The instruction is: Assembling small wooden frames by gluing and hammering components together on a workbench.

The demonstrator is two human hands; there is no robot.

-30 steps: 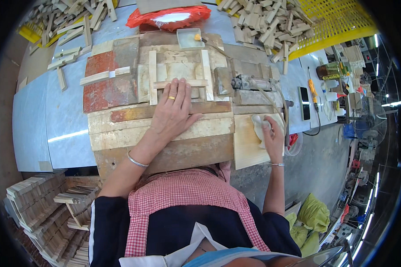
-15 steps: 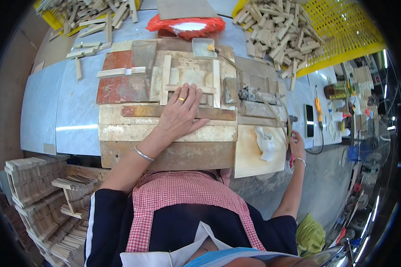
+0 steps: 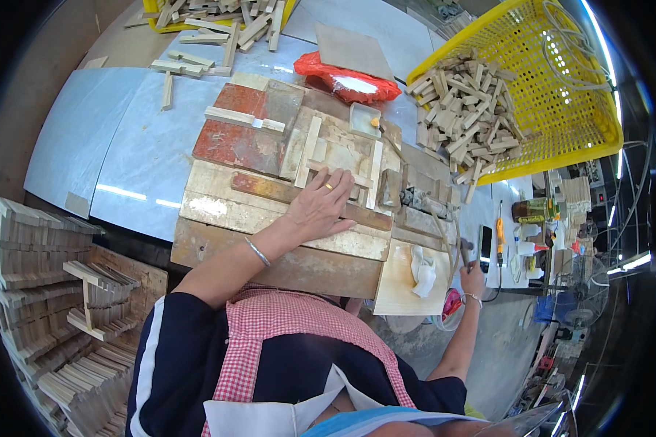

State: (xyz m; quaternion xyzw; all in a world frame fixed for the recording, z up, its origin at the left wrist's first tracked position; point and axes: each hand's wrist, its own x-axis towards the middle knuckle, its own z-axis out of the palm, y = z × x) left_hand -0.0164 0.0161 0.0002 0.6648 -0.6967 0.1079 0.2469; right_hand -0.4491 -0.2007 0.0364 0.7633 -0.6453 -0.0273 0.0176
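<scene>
My left hand [image 3: 321, 210] lies with fingers extended over the crosspiece of a small wooden frame [image 3: 308, 149], whose two side strips sit in a worn wooden jig [image 3: 215, 211]. Part of the crosspiece is hidden beneath the fingers. To the right of the frame, a grimy metal cylinder [image 3: 421, 198] with a hose is mounted on the jig. At the table's right edge my right hand [image 3: 472, 279] is closed around a dark handle [image 3: 466, 250] beside the hose; its fingertips are partly hidden.
Behind the jig stand a small glue dish [image 3: 364, 120] and a red plastic bag [image 3: 346, 84]. A yellow basket [image 3: 561, 116] with a heap of wood pieces is at the back right. Stacked wooden frames [image 3: 33, 240] fill the left side. A phone [image 3: 485, 247] lies at right.
The whole view has swung, so the jig and table appear tilted and more of the yellow basket shows. My left hand stays on the frame, and my right hand stays by the handle.
</scene>
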